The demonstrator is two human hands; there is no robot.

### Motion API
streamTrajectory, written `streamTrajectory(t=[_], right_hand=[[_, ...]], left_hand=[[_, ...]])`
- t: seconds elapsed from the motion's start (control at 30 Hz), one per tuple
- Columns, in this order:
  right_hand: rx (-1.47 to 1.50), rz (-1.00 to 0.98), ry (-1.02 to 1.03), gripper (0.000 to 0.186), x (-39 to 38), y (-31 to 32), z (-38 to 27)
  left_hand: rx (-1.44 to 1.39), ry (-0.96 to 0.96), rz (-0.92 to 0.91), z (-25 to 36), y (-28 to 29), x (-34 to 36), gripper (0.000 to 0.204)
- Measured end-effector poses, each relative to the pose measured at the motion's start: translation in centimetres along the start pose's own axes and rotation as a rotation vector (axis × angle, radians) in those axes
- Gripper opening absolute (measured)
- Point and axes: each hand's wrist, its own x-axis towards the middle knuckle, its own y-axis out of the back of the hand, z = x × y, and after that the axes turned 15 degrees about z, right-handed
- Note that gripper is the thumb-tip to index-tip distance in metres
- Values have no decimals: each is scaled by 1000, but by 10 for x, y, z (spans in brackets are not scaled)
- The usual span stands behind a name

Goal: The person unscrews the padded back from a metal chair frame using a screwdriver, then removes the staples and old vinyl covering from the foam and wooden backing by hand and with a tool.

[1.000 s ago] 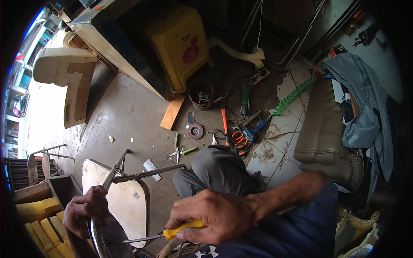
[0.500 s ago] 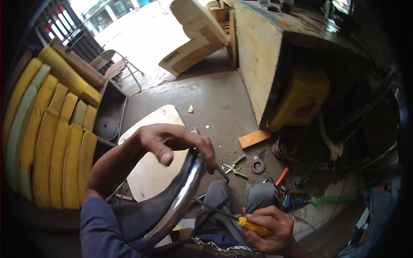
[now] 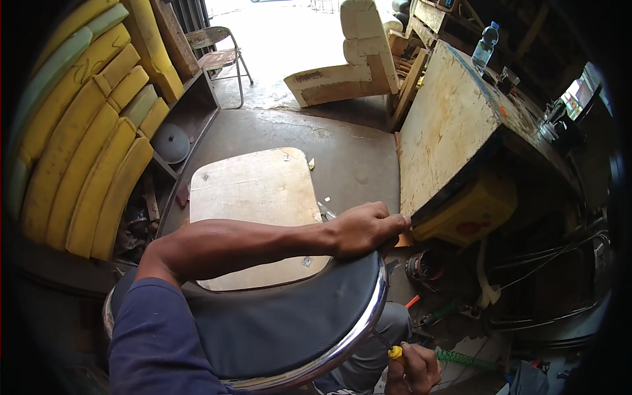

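A black padded chair backrest (image 3: 283, 322) with a shiny chrome rim lies across my lap, tilted. My left arm reaches over it, and my left hand (image 3: 370, 230) is curled over its far right edge. Low on the right, my right hand (image 3: 415, 370) is closed around the yellow handle of a screwdriver (image 3: 395, 353). The thin dark shaft points up and left to the underside of the chrome rim; its tip is hidden there. Beyond the backrest is a pale rounded plywood board (image 3: 253, 181) with small metal plates near its corners.
Yellow foam pads (image 3: 85, 164) stand stacked at left beside a metal shelf (image 3: 197, 125). A folding chair (image 3: 220, 59) and a pale armchair frame (image 3: 349, 66) stand farther back. At right is a worn wooden workbench (image 3: 454, 118) with a plastic bottle (image 3: 486, 46); tools and a green coiled hose (image 3: 464, 357) lie below.
The backrest has turned to show more of its black face. My left hand has moved right and closed over its edge. My right hand with the screwdriver is lower, and the view has shifted.
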Motion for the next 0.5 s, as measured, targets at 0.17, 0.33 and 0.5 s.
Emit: streamTrajectory(t=[0.17, 0.33, 0.5], right_hand=[[416, -122, -422, 20, 8, 5, 8], [656, -176, -684, 20, 3, 1, 15], [668, -375, -1068, 15, 1, 15, 24]], left_hand=[[74, -20, 80, 1, -2, -4, 58], [76, -1, 87, 3, -1, -4, 59], [76, -58, 71, -8, -3, 0, 62]])
